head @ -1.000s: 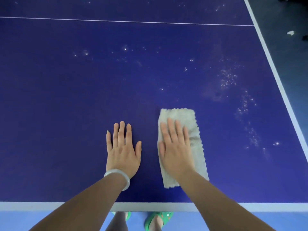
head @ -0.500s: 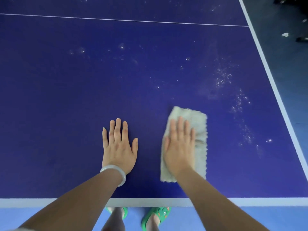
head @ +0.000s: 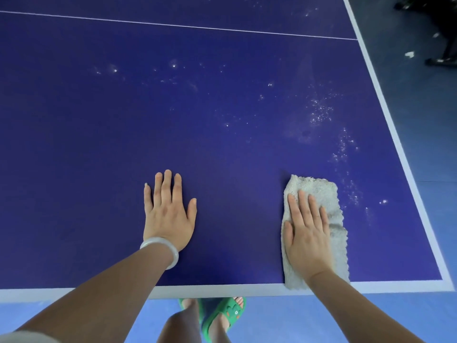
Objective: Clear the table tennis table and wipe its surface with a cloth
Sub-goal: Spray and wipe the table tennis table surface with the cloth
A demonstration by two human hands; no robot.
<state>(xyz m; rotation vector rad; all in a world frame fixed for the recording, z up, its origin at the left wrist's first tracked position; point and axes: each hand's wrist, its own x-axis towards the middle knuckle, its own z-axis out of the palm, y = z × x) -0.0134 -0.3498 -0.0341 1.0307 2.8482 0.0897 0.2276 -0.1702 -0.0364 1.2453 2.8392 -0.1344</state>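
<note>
While the right hand (head: 306, 233) is lying flat on the grey cloth (head: 324, 191), its fingers are stretching out straight and close together, and the palm is pressing the cloth down on the table tennis table (head: 123, 132). This hand is not gripping anything; it is fully open and only pushing from above. The left hand (head: 168, 214) is also lying open, palm down, directly on the bare blue surface in the lower middle of the frame, with the thumb pointing to the right. It is holding nothing. A pale bracelet (head: 163, 246) is sitting around its wrist. The two hands are well apart.

The cloth is lying in the lower right of the frame as a long strip with a fluffy texture and a wavy right edge. Its near end is reaching onto the white edge line (head: 222, 289) at the bottom of the table, and its far end is showing beyond the fingertips.

Many small white specks (head: 320, 112) are lying on the dark blue surface, thickest at the right of the frame above and beside the cloth, thinner in the upper middle. A thin white centre line (head: 173, 24) is crossing the top of the frame. Below the table edge, feet in green sandals (head: 227, 310) are standing on a light blue floor (head: 296, 318).
</note>
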